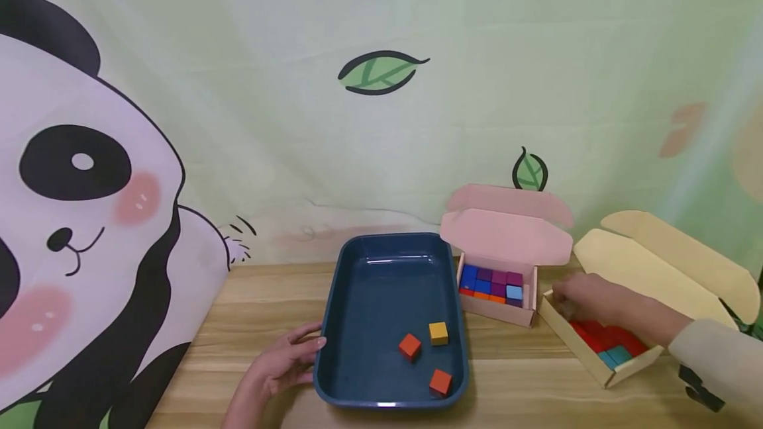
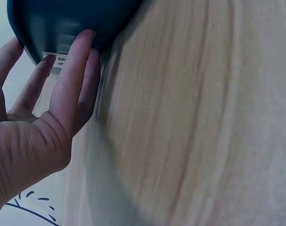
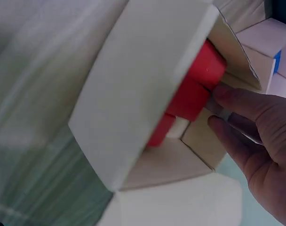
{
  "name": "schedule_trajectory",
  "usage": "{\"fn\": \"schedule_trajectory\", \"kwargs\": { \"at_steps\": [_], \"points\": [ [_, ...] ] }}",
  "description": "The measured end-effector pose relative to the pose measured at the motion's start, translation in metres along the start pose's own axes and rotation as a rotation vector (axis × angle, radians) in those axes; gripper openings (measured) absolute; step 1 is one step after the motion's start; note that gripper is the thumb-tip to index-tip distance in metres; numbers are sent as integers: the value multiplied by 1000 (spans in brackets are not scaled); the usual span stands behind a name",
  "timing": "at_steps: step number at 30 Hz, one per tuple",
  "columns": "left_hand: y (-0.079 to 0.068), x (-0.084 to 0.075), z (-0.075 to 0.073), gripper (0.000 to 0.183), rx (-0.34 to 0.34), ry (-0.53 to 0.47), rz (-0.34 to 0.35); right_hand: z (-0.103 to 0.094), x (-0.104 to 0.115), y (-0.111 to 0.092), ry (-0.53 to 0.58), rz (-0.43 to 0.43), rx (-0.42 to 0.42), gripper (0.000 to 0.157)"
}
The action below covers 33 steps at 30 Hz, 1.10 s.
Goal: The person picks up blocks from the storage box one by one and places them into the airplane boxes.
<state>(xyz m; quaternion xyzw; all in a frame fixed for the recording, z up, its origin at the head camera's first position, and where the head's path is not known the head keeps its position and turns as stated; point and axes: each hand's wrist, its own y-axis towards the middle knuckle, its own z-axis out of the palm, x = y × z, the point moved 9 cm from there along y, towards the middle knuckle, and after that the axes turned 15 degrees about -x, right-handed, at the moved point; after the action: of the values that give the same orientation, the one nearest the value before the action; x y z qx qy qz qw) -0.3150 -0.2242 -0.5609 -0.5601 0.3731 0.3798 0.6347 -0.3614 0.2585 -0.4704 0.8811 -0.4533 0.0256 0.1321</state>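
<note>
A dark blue tray (image 1: 375, 303) holds two orange-red cubes (image 1: 410, 347) and a yellow cube (image 1: 438, 333). My left hand (image 1: 280, 363) touches the tray's left side, its fingers mostly straight against the outer wall, as the left wrist view shows. Over at the right, my right hand (image 1: 596, 300) reaches into the left end of an open pale-yellow box (image 1: 575, 340). Between thumb and finger it pinches a greyish block (image 3: 218, 107), partly hidden. Red blocks (image 3: 190, 98) lie beside those fingertips, and teal blocks (image 1: 618, 354) fill the box's near end.
An open pink box (image 1: 499, 310) with blue, purple, orange and red blocks stands between the tray and the yellow box. Its lid (image 1: 507, 234) leans back near the printed cloth backdrop (image 1: 268, 118). Everything stands on a wood-grain tabletop (image 1: 268, 296).
</note>
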Motion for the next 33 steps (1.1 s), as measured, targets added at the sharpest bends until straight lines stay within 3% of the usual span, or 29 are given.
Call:
{"fn": "schedule_trajectory", "kwargs": {
  "at_steps": [5, 8, 14, 19, 23, 26, 30, 33],
  "points": [
    [-2, 0, -2, 63, 2, 1, 1, 4, 11, -3, 47, -137, -49, 25],
    [-2, 1, -1, 63, 5, 4, -1, 7, 12, -5, 86, -161, -21, 30],
    [-1, 2, 0, 61, 12, 4, 0, 3, 8, -7, 169, -69, 55, 25],
    [-2, 1, -2, 61, 8, 3, -1, -23, 16, 10, 103, 5, -26, 23],
    [-3, 0, -1, 63, 12, 6, -3, -43, 55, 37, 72, -88, -131, 18],
    [-2, -1, -1, 64, 11, 10, 0, -46, 92, 57, 70, -151, -145, 15],
    [-1, -2, -1, 65, 5, 17, 9, -39, 143, 79, 62, -256, -138, 14],
    [-1, -1, -1, 65, -7, 19, 6, -20, 172, 92, 33, -315, -71, 17]
  ]
}}
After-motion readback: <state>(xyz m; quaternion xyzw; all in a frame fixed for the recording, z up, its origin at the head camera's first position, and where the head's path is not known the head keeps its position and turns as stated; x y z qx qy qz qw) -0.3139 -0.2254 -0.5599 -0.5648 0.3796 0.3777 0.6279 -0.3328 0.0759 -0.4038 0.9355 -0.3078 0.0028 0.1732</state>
